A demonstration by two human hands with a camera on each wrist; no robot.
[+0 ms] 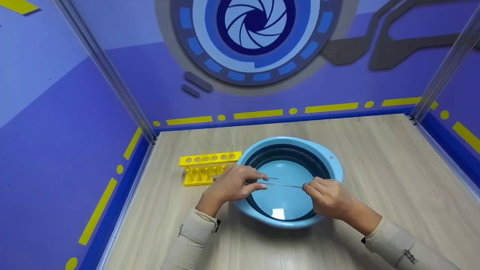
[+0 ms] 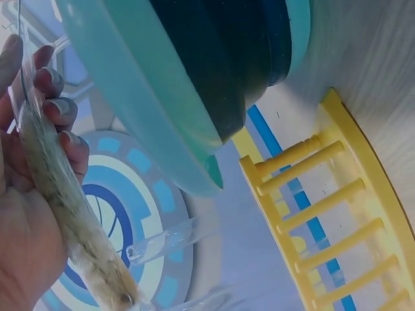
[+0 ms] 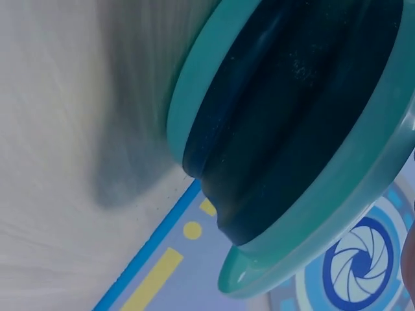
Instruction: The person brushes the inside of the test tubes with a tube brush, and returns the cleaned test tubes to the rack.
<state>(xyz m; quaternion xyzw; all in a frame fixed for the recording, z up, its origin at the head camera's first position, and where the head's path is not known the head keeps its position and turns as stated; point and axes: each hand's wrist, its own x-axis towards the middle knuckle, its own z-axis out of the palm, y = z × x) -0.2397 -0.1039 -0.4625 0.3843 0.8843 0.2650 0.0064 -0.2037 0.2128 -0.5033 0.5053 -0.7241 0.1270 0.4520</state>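
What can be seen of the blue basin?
The basin looks plastic: light blue rim and floor, dark ridged walls, a hole in its far-right tab. It stands upright on the table, right of the yellow rack. The left hand and right hand reach over it; whether either touches it, or it holds water, is unclear.

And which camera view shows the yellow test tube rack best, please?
The head view: the yellow test tube rack shows its whole row of holes, though the left hand hides part of its base. The left wrist view crops it; the right wrist view shows none.
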